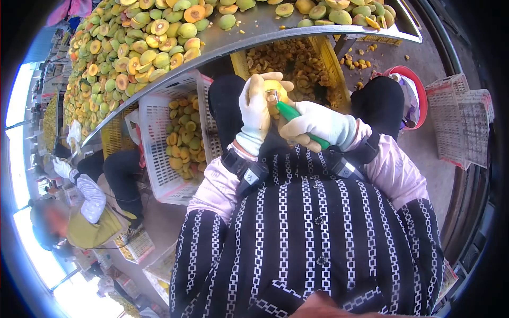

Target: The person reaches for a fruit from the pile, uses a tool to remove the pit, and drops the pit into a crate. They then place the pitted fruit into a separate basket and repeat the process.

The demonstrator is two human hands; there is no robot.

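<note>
My left hand (256,108), in a white glove, is closed around a yellow fruit half (274,86) in front of my lap. In my right hand (321,124), also gloved, is a tool with a green handle (288,111). The tool's metal tip meets the fruit's cut face near the brown pit. Below both hands, a yellow crate (327,66) holds brownish pieces (289,58).
Halved fruits (154,42) are heaped on a metal table (254,33). A white crate (154,159) of fruit stands at left, beside a seated co-worker (95,217). At right are a red bucket (422,98) and stacked white crates (458,122). Orange bits lie on the floor.
</note>
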